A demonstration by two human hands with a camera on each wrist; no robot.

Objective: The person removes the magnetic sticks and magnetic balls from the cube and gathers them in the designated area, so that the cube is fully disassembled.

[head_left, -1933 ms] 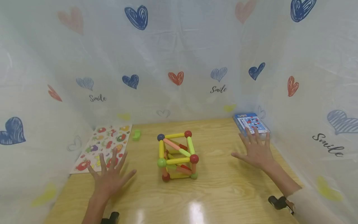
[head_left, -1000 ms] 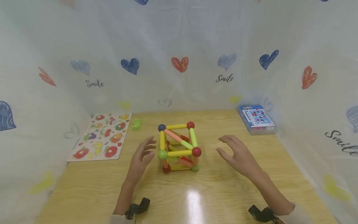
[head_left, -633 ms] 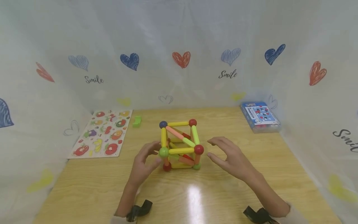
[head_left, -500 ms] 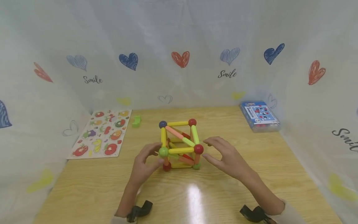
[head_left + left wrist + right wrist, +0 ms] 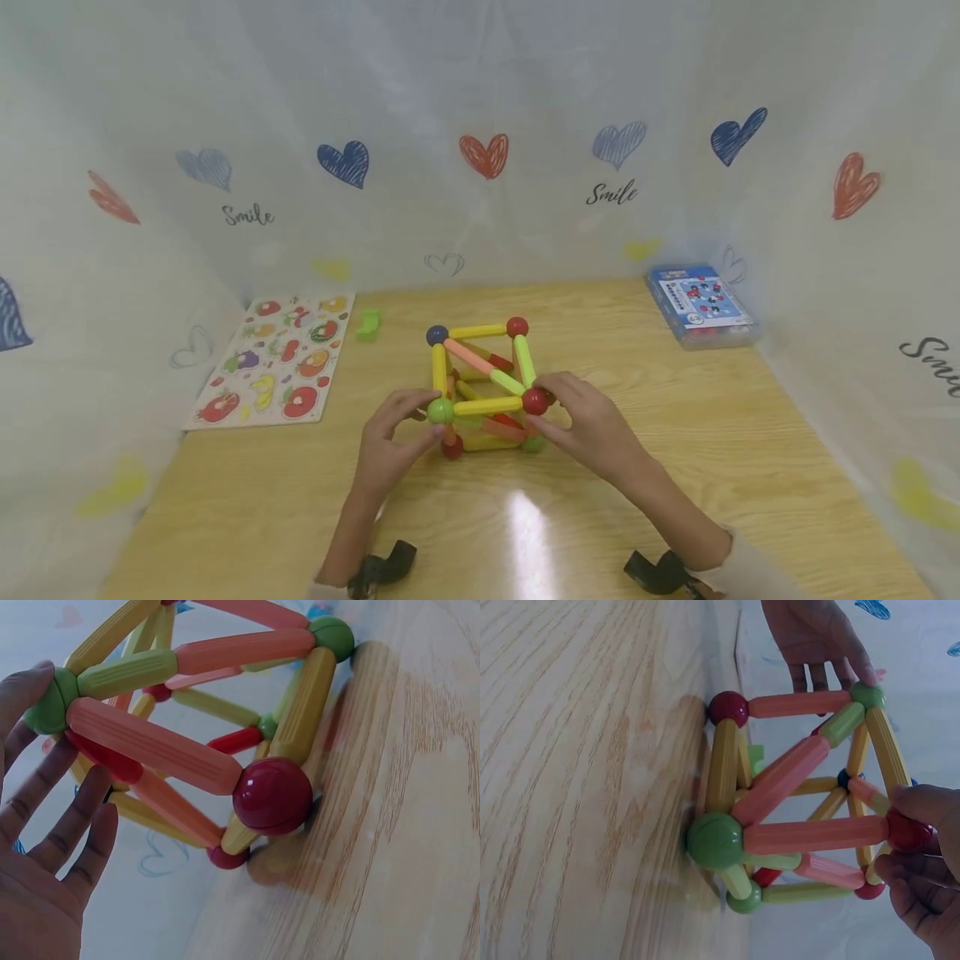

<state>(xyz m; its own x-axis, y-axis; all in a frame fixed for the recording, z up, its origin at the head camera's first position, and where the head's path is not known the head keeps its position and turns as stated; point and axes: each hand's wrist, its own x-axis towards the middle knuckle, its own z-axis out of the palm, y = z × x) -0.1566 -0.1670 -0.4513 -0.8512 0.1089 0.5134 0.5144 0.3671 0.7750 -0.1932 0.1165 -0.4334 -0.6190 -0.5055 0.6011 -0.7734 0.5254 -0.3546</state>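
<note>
A cube frame of magnetic building sticks and balls (image 5: 487, 406) stands on the wooden table, in yellow, orange, red and light green with diagonal braces. My left hand (image 5: 386, 450) pinches the green ball (image 5: 52, 705) at its near upper left corner between thumb and forefinger. The other left fingers spread loosely below that ball. At the near upper right corner my right hand (image 5: 596, 429) has thumb and fingertips round the red ball (image 5: 909, 831). The lower balls sit at the tabletop in both wrist views. A dark blue ball (image 5: 437, 335) marks the far upper left corner.
A fruit puzzle board (image 5: 270, 358) lies at the far left, with a small light green block (image 5: 368, 325) beside it. At the back right is a blue box (image 5: 701, 307). A white heart-printed curtain (image 5: 420, 208) encloses the table's back and sides.
Both hands, first spread wide apart, have come inward to the cube frame. The right hand has just closed the last gap to the red ball. The cube stays in its place.
</note>
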